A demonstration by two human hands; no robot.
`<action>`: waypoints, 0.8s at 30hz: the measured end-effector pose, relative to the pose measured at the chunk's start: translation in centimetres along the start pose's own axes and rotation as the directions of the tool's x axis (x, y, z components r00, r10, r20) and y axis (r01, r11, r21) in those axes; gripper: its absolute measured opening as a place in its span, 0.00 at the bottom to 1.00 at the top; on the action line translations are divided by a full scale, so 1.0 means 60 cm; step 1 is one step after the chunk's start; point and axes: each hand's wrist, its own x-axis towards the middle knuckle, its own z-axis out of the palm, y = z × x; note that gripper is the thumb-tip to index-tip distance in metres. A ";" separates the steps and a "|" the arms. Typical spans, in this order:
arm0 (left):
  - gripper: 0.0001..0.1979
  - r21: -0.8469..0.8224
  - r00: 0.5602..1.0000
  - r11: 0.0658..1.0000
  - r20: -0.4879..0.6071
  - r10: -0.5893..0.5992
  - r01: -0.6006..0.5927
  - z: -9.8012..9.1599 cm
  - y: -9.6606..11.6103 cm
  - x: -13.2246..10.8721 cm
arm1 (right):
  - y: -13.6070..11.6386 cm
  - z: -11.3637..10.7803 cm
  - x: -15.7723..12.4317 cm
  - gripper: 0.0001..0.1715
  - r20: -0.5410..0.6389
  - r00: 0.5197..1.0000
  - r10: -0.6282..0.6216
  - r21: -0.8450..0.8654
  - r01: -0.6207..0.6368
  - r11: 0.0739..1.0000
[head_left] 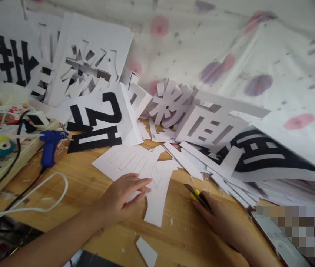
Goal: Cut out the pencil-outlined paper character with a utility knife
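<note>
A white foam-board piece (pixel 156 204) with pencilled or scored outlines lies on the wooden table. My left hand (pixel 125 194) is over its left part, fingers loosely extended and holding nothing; whether the fingertips touch the board I cannot tell. To the right, my right hand (pixel 217 213) grips a yellow-and-black utility knife (pixel 198 195) low over the table, its blade end pointing up and left, apart from the board. A small white offcut (pixel 146 252) lies near the table's front edge.
At left are a blue hot glue gun (pixel 49 148), a white cable (pixel 63 185) and a power strip (pixel 4 174). Behind stand cut-out white characters (pixel 171 102) and a printed black character sheet (pixel 96 122). White strips (pixel 185 161) are heaped at right, near a metallic-looking object (pixel 278 237).
</note>
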 end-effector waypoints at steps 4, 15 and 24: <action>0.20 0.073 0.991 0.996 -0.126 -0.043 0.053 -0.001 -0.007 0.001 | 0.008 0.000 0.004 0.15 -0.002 1.000 0.024 0.094 -0.024 0.995; 0.17 0.108 0.907 0.915 -0.222 -0.358 0.388 -0.007 -0.024 -0.006 | -0.016 0.006 0.043 0.08 -0.254 0.966 -0.053 -0.225 -0.006 0.974; 0.18 0.086 0.838 0.854 -0.267 -0.476 0.512 -0.009 -0.039 -0.005 | 0.012 -0.003 0.051 0.10 -0.302 0.953 0.026 -0.178 -0.083 0.980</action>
